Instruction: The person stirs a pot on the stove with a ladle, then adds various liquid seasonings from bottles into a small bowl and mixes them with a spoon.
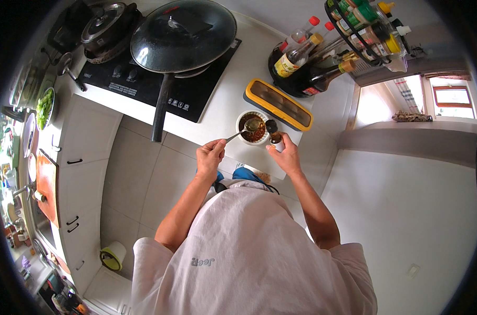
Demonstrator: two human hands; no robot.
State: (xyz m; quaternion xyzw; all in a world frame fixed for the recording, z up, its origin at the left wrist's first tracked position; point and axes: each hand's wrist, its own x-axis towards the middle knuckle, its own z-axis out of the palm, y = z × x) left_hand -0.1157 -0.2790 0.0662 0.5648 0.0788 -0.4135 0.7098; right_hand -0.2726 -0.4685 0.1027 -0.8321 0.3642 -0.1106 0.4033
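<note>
My left hand (211, 157) holds a metal spoon (252, 125) by its handle, with the bowl of the spoon above a white ribbed bowl (241, 136) of dark red sauce. In my right hand (286, 154) is a small glass bottle (276, 138) with a dark top, tilted beside the bowl's right rim. Whether liquid is leaving the bottle I cannot tell. Just behind the bowl lies a long yellow-rimmed box (278, 104) with a see-through lid.
A lidded wok (183, 37) stands on the black hob (207, 92), its handle (163, 108) jutting past the counter edge. Sauce bottles (291, 63) crowd the back right, below a spice rack (354, 31). A ladle (70, 71) lies left of the hob.
</note>
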